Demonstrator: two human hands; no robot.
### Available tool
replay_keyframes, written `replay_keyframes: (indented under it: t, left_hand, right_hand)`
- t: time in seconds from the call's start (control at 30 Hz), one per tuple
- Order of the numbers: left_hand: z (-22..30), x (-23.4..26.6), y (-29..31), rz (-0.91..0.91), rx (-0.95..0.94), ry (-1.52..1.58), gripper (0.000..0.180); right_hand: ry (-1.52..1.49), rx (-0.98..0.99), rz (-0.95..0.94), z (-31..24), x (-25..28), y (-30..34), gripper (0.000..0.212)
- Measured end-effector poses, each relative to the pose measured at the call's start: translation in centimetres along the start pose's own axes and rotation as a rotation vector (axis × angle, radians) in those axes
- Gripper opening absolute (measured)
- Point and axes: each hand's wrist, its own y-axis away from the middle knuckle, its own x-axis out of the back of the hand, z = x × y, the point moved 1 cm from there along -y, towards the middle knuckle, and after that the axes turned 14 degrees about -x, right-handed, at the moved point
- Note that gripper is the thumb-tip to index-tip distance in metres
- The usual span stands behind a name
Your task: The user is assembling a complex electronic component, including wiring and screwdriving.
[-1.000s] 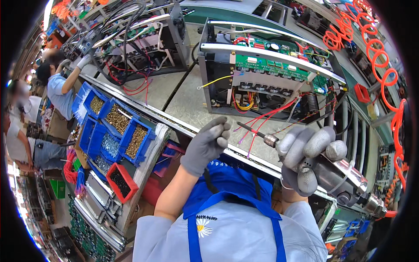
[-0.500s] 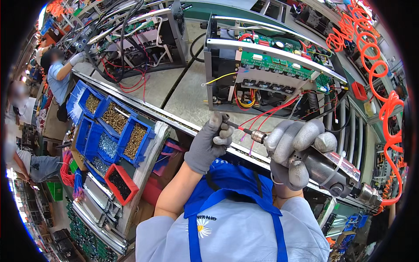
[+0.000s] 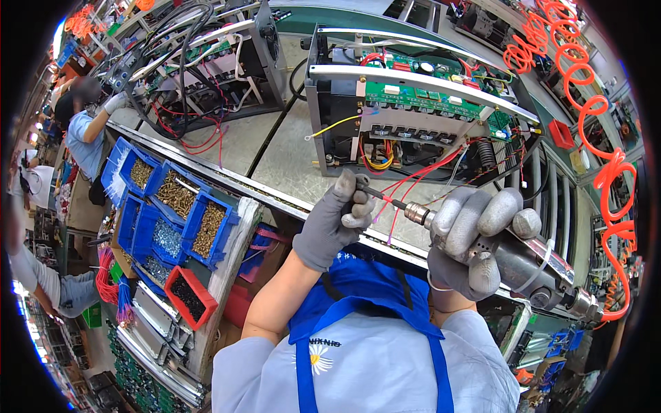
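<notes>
My right hand [image 3: 475,237], in a grey glove, is wrapped round a metal air screwdriver [image 3: 527,265] with a red coiled hose at its rear. Its long dark bit [image 3: 387,198] points left, out of a brass-coloured chuck [image 3: 417,213]. At the bit's tip, my gloved left hand [image 3: 334,224] pinches a small dark piece, too small to name, between thumb and fingers. Both hands are over the bench's front edge. Just beyond them stands an open-sided electronic unit [image 3: 420,103] with a green circuit board, loose red wires and one yellow wire.
Blue bins [image 3: 175,206] of brass and silver fasteners stand at the left, beside a red bin [image 3: 189,296] of black screws. A second open unit [image 3: 206,76] is at the back left, near a co-worker [image 3: 86,127]. The red coiled hose [image 3: 599,165] hangs at the right.
The view has shifted a little, so the bench and units appear further left. My right hand and the screwdriver sit slightly further right; the left hand keeps its pinch at the bit's tip.
</notes>
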Motion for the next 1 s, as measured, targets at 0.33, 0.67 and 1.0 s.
replay_keyframes:
  t: [0.33, 0.67, 1.0]
  left_hand:
    - [-0.1, 0.5, 0.2, 0.082, -0.069, -0.02, 0.037]
    - [1.6, 0.1, -2.9, 0.232, -0.432, -0.885, 0.041]
    - [1.9, -1.7, -6.0, 0.234, -0.88, -1.08, 0.023]
  right_hand:
    - [-0.017, -0.096, -0.032, -0.3, 1.0, -0.5, 0.054]
    - [0.005, 0.116, -0.095, 0.9, 0.9, -3.5, 0.058]
    - [0.0, -0.061, -0.121, 3.1, -2.3, -6.3, 0.034]
